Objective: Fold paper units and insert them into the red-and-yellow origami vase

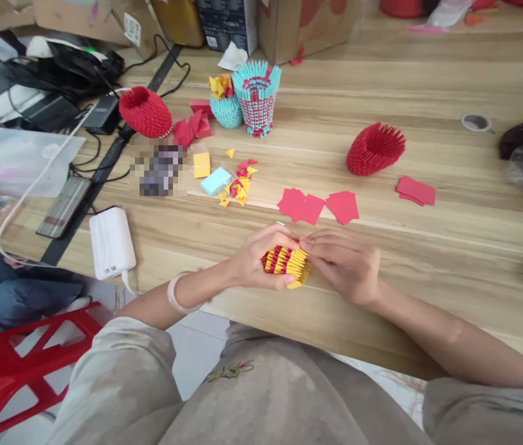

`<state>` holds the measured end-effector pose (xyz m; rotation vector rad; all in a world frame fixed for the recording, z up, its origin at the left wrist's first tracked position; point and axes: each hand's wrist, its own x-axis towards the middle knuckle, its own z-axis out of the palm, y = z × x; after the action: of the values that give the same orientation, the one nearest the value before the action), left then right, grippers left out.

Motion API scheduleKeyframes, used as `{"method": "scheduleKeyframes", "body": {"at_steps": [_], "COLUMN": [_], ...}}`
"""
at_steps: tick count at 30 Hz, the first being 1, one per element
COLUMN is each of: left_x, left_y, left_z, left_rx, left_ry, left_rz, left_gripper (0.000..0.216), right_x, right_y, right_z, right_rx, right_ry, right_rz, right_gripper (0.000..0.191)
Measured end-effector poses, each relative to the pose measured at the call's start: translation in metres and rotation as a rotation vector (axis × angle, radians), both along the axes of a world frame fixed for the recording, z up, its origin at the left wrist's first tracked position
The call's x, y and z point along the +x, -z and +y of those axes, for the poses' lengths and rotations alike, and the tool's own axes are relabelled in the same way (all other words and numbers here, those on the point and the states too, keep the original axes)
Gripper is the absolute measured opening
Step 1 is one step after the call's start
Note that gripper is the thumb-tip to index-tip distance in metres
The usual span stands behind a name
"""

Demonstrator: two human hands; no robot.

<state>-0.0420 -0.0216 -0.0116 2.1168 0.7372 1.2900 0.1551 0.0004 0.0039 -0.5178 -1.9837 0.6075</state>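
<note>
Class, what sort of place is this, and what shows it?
Probably a paper-craft worktable: someone holds a yellow-and-red folded-paper model, with small folded pieces and flat red paper sheets nearby.

left hand [256, 254]: holds striped paper piece [284, 261] | right hand [353, 266]: touches it

Bright, even light covers the tabletop [451, 259], with soft, faint shadows. Fine detail is slightly smeared, the fingers [331, 245] soft; a dark item [162, 170] is pixelated; outer edges look stretched.
</note>
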Motion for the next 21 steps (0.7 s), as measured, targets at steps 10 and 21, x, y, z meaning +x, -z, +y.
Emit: {"method": "scheduleKeyframes", "body": {"at_steps": [10,21], "left_x": [-0.001,-0.004], "left_y": [-0.002,-0.001], "left_z": [-0.002,-0.008], "left_rx": [0.083,-0.116], "left_ry": [-0.011,-0.015], "left_rz": [-0.056,-0.161], "left_gripper": [0.042,0.044], "right_x": [-0.005,-0.009], "right_y": [-0.023,-0.032], "right_z": [-0.007,-0.017], "right_rx": [-0.237,-0.086], "right_ry": [0.053,0.165], "right_rz": [-0.068,-0.05], "right_gripper": [0.009,0.011]}}
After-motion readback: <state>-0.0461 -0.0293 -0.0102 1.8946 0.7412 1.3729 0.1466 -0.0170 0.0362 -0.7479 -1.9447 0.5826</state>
